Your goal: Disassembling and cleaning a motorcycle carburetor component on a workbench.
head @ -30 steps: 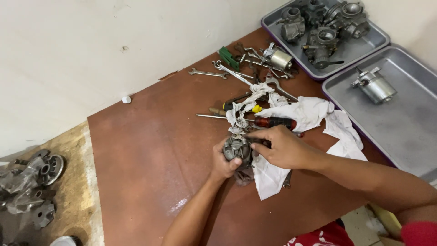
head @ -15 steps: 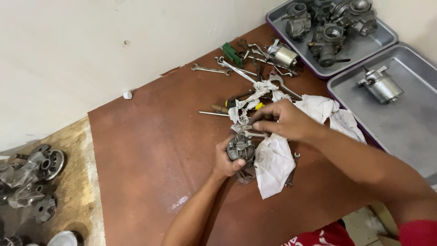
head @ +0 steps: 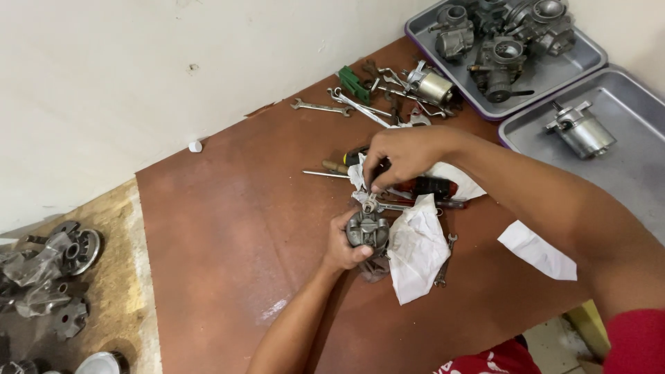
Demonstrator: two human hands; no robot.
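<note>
Now the right hand [head: 405,156] has lifted off the white rag [head: 415,246], pinching above the carburetor [head: 367,228] gripped by the left hand [head: 343,246].

Honestly not seeing any packages, labels, signs or screens here. Nothing boxed, nothing with a sticker on it, no display anywhere in view. Just loose stuff that doesn't fall under any of those.

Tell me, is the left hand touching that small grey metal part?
Touching. The head view shows the left hand wrapped around the grey metal part, fingers closed on its side, holding it above the brown table.
</note>
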